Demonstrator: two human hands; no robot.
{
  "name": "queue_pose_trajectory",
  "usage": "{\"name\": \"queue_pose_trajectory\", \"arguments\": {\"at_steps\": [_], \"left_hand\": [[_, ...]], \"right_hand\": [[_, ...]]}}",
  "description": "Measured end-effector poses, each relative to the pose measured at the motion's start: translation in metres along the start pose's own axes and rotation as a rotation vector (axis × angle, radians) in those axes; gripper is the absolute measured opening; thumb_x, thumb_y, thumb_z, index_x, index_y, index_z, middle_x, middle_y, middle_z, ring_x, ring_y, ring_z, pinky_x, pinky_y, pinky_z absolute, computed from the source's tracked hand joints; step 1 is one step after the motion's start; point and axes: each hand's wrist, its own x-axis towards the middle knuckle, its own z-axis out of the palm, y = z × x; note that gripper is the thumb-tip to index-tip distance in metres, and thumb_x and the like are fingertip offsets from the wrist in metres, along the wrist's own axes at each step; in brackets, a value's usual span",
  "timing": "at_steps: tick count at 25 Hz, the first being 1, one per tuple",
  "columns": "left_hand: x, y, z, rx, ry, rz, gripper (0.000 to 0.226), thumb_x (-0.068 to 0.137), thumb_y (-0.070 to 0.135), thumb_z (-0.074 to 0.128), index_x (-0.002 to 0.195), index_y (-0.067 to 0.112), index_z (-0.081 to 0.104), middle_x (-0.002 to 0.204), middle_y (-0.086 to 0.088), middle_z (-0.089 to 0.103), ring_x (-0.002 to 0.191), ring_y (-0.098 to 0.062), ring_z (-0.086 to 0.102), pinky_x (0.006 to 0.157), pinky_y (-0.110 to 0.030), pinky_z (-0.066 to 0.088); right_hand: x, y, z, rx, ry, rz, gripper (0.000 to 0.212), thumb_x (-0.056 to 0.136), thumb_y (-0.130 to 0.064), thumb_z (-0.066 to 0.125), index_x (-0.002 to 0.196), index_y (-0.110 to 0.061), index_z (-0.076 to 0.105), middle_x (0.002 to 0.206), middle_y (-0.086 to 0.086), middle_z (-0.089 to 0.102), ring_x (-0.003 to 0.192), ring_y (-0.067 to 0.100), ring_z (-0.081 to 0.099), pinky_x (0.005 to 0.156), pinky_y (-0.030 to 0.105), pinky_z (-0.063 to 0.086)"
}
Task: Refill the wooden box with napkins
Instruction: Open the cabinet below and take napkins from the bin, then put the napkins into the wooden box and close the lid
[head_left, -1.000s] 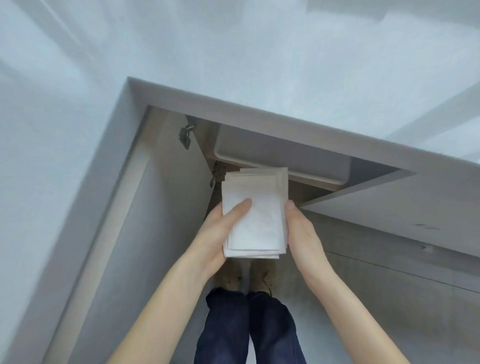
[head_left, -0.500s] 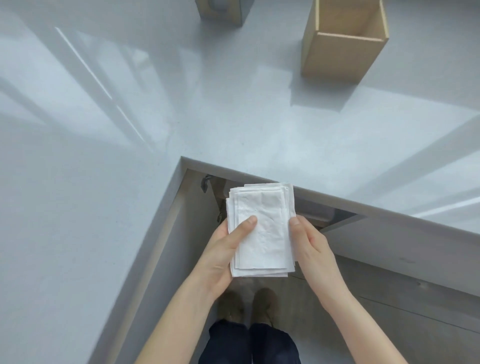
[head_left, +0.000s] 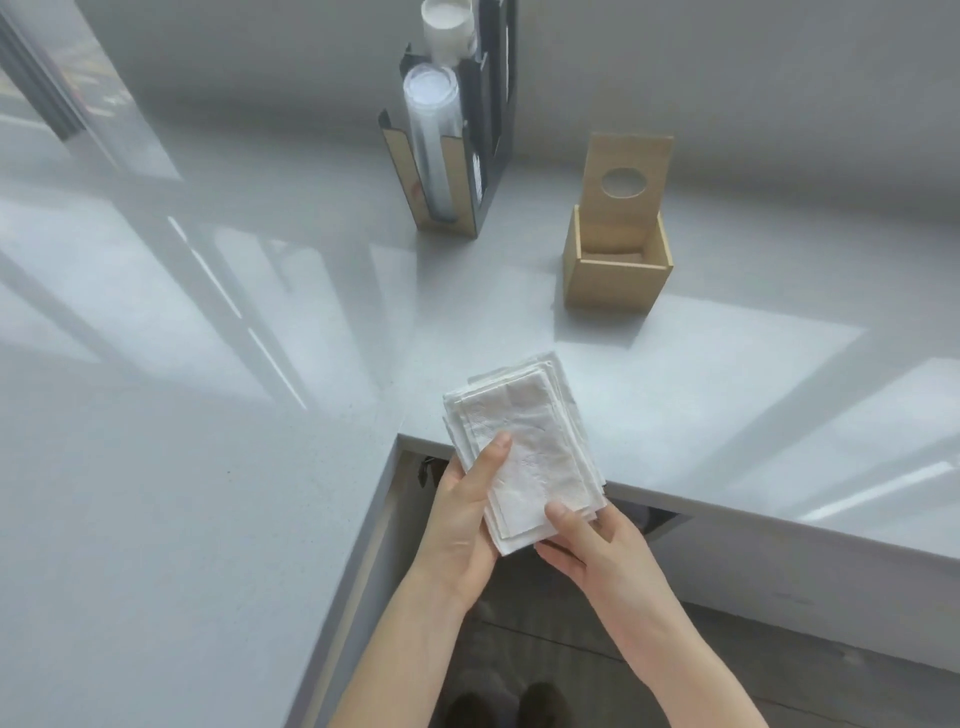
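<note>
Two hands, left hand (head_left: 464, 512) and right hand (head_left: 592, 540), pinching one napkin stack (head_left: 524, 441), one wooden box (head_left: 615, 270)

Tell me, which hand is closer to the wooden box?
Right. The right hand is below the wooden box, under the napkins; the left hand sits farther left.

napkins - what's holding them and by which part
Both hands hold the napkins: left hand along the stack's left edge, thumb on top; right hand at its near right corner.

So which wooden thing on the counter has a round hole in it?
The open light wooden box on the right; its raised lid has the hole. The dark cup holder has none.
</note>
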Motion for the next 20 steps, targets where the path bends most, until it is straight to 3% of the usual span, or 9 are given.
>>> {"name": "queue_pose_trajectory", "arguments": {"at_steps": [5,10,13,17,20], "left_hand": [[0.005,0.024,0.01,0.122,-0.086,0.087,0.049,0.081,0.027,0.061,0.127,0.012,0.05,0.117,-0.011,0.062,0.104,-0.023,0.063,0.079,-0.032,0.057],[0.031,0.028,0.016,0.255,-0.074,0.052,0.049,0.079,0.032,0.065,0.122,0.013,0.052,0.116,-0.01,0.061,0.109,-0.023,0.059,0.074,-0.026,0.056],[0.058,0.031,0.029,0.342,-0.034,0.038,0.045,0.071,0.036,0.064,0.109,0.014,0.057,0.106,-0.004,0.065,0.094,-0.013,0.065,0.066,-0.02,0.054],[0.102,0.037,0.057,0.529,-0.002,0.013,0.037,0.082,0.031,0.057,0.113,0.011,0.059,0.114,-0.01,0.066,0.096,-0.017,0.064,0.074,-0.021,0.054],[0.134,0.042,0.08,0.639,0.07,0.048,0.028,0.09,0.026,0.052,0.11,0.01,0.061,0.115,-0.012,0.066,0.1,-0.023,0.063,0.083,-0.03,0.05]], "right_hand": [[-0.002,-0.029,-0.008,-0.013,0.082,-0.097,0.022,0.086,-0.024,0.061,0.107,-0.027,0.064,0.107,-0.008,0.072,0.097,0.009,0.068,0.094,0.034,0.051],[0.019,-0.052,-0.036,-0.061,0.182,-0.106,0.019,0.091,-0.021,0.052,0.106,-0.024,0.063,0.11,-0.001,0.07,0.104,0.02,0.064,0.098,0.045,0.048],[0.042,-0.068,-0.062,-0.101,0.214,-0.123,0.017,0.092,-0.022,0.051,0.101,-0.023,0.065,0.108,0.002,0.071,0.102,0.019,0.065,0.092,0.038,0.051],[0.078,-0.092,-0.095,-0.138,0.202,-0.117,0.015,0.092,-0.024,0.051,0.096,-0.022,0.065,0.105,0.004,0.071,0.104,0.023,0.063,0.098,0.045,0.048],[0.106,-0.11,-0.114,-0.163,0.193,-0.127,0.014,0.092,-0.024,0.051,0.094,-0.022,0.065,0.104,0.004,0.071,0.102,0.021,0.063,0.091,0.037,0.049]]}}
